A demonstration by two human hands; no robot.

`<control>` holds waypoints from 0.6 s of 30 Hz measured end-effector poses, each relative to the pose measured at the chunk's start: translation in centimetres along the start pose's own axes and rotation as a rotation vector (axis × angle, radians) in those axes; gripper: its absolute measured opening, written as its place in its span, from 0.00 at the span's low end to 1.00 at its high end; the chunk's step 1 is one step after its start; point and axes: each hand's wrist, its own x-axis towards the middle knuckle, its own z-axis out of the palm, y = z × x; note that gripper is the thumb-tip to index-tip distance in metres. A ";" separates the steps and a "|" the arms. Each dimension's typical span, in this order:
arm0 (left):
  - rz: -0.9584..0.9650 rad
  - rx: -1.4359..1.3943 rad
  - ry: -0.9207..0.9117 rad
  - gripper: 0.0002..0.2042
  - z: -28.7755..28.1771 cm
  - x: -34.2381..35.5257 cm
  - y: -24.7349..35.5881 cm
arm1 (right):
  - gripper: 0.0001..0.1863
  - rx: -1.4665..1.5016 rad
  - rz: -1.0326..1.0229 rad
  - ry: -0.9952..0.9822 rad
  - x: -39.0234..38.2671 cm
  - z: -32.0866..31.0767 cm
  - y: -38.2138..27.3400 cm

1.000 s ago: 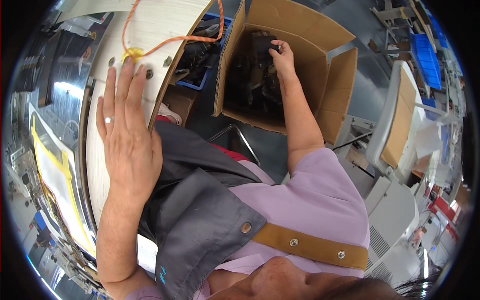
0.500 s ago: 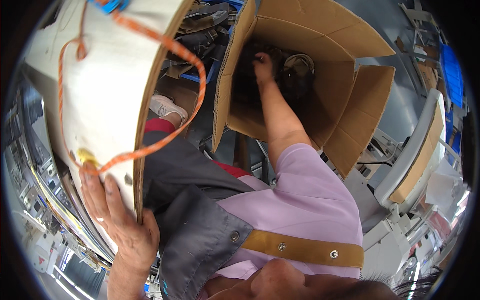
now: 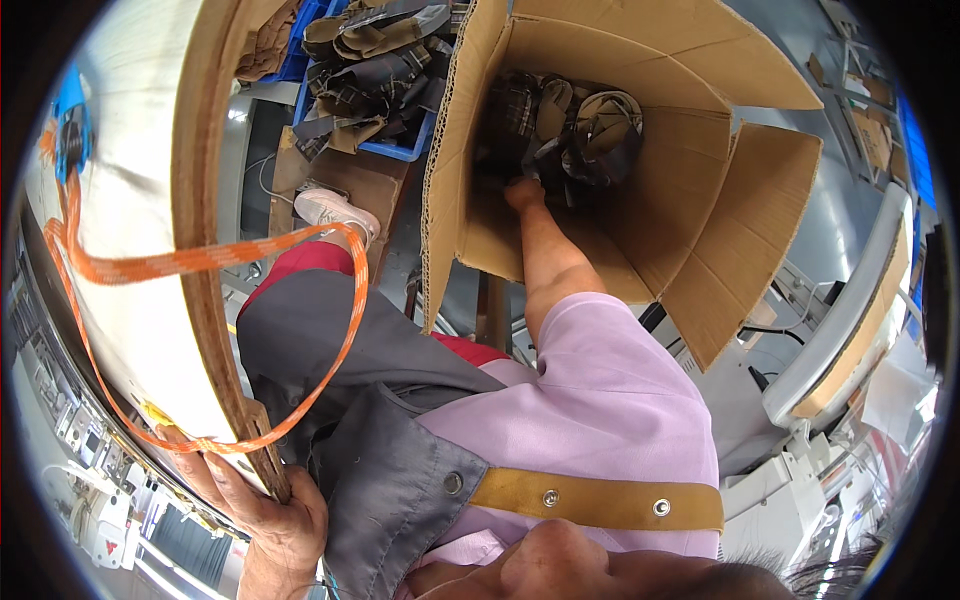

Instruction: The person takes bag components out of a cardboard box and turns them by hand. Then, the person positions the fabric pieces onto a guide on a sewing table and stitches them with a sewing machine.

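Note:
My left hand [image 3: 255,495] rests against the edge of a pale wooden board [image 3: 145,335], fingers extended along its face and thumb at the rim, beside a small yellow piece [image 3: 155,413]. An orange cord [image 3: 180,262] loops over the board from a blue fitting [image 3: 72,120]. My right hand [image 3: 525,195] reaches inside an open cardboard box [image 3: 740,240], fingers closed at the underside of dark plaid fabric pieces [image 3: 600,135]; exactly what they hold is hidden.
A blue crate [image 3: 400,148] of dark fabric pieces stands left of the box, above a shoed foot [image 3: 340,212] on a brown platform. A grey board-topped stand [image 3: 840,310] and white machinery [image 3: 770,500] are at the right, blue bins [image 3: 915,150] beyond.
My right hand has moved down and deeper into the box, showing more fabric. My left hand sits lower in view, at the board's edge, as the view has shifted and the cord loop has swung.

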 end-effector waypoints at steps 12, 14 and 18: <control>-0.046 0.002 -0.028 0.48 0.0 -0.5 0.1 | 0.52 0.102 -0.182 -0.297 2.4 0.4 -0.5; -0.004 0.026 0.010 0.45 -0.2 0.0 -0.1 | 0.47 0.290 -0.179 -0.270 5.0 1.8 2.6; 0.023 -0.009 0.034 0.47 0.1 0.2 -0.5 | 0.42 0.407 -0.204 -0.213 7.4 3.8 4.5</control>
